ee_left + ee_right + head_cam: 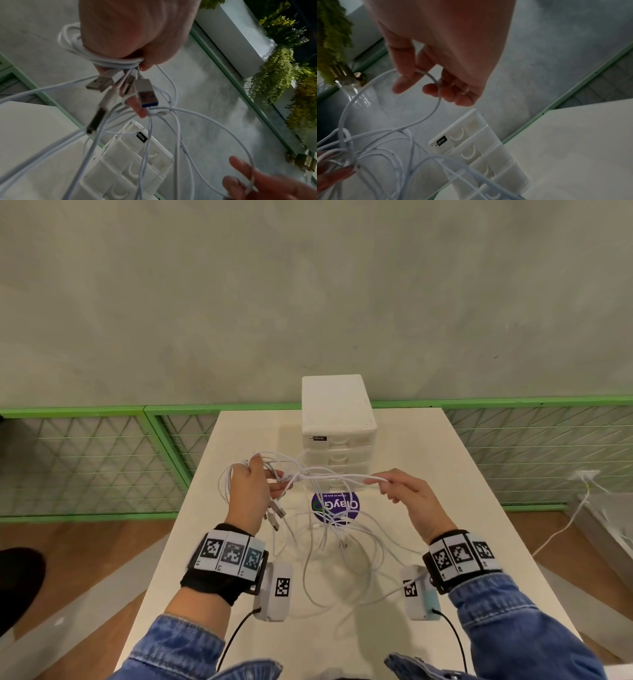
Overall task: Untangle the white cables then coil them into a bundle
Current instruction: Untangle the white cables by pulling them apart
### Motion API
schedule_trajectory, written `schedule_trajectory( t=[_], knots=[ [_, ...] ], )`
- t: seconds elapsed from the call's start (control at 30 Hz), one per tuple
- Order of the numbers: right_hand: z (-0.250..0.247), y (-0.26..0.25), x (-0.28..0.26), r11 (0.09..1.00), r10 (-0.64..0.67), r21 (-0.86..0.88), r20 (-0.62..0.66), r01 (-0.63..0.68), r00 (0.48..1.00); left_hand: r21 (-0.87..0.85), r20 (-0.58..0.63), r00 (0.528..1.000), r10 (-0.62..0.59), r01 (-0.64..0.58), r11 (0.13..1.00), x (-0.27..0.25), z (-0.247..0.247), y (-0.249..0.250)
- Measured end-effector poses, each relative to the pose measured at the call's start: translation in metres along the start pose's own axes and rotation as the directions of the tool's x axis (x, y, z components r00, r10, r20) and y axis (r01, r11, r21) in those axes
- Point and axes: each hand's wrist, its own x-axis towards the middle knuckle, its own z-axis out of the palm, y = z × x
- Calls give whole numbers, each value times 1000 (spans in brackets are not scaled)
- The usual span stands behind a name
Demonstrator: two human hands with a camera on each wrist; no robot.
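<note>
Several white cables (342, 542) lie tangled over the cream table (462, 508) and rise to both hands. My left hand (251, 491) is raised above the table's left part and grips a coiled bunch of cables (102, 59), with USB plugs (145, 93) hanging below the fist. My right hand (400, 491) is up at the same height to the right and pinches one white strand (435, 81) between thumb and fingers. That strand (335, 475) runs across to the left hand.
A white drawer box (337, 419) stands at the table's far middle. A purple round sticker (335, 506) lies under the cables. Green mesh railings (102, 460) flank the table. Another white cable (561, 529) trails off a surface at the right.
</note>
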Motion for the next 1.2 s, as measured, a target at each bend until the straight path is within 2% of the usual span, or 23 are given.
schedule_trajectory(
  t=[0.07, 0.23, 0.33, 0.43, 0.57, 0.67, 0.73, 0.8, 0.83, 0.9, 0.97, 1.07, 1.17, 1.2],
  knots=[
    [0, -5, 0, 999, 13, -50, 90, -9, 996, 32, 11, 1000, -1, 1, 999, -3, 3, -1],
    [13, -20, 3, 955, 44, -294, 56, -26, 997, 37, 48, 999, 18, -20, 999, -11, 13, -2],
    [32, -28, 5, 923, 117, -382, 167, -45, 979, 32, 82, 996, 19, -21, 999, -15, 20, -4],
    [50, -20, 8, 816, 128, -578, 196, 9, 972, 32, 120, 993, 9, -13, 999, -18, 26, -6],
    [54, -10, 11, 779, 68, -622, 215, 83, 974, 47, 128, 992, 12, -18, 999, -17, 26, -6],
    [31, -2, 13, 807, 89, -591, 104, -10, 991, 33, 59, 998, 30, -32, 999, -11, 14, -3],
    [2, 11, 14, 829, 81, -547, -95, -120, 992, 14, -10, 1000, 26, -26, 1000, -3, 0, 0],
    [-33, 27, 12, 860, 100, -447, -327, -247, 940, -22, -60, 998, 0, -2, 1000, 4, -13, 4],
    [-49, 34, 11, 859, 129, -413, -397, -302, 909, -55, -66, 998, -13, 10, 998, 6, -16, 5],
    [-67, 47, 7, 815, 211, -422, -422, -397, 882, -70, -47, 999, -28, 24, 997, 5, -14, 5],
    [-67, 50, 5, 771, 264, -463, -394, -438, 881, -41, -13, 1000, -22, 22, 999, 1, -4, 1],
    [-52, 39, 6, 843, 224, -401, -343, -358, 912, -18, 40, 999, -17, 18, 1000, -4, 10, -7],
    [-31, 9, 9, 938, 52, -298, -379, -175, 924, -2, 75, 997, -14, 14, 1000, -7, 19, -10],
    [-23, -3, 8, 950, 7, -288, -357, -118, 934, 0, 91, 996, -16, 16, 1000, -8, 21, -11]
  ],
)
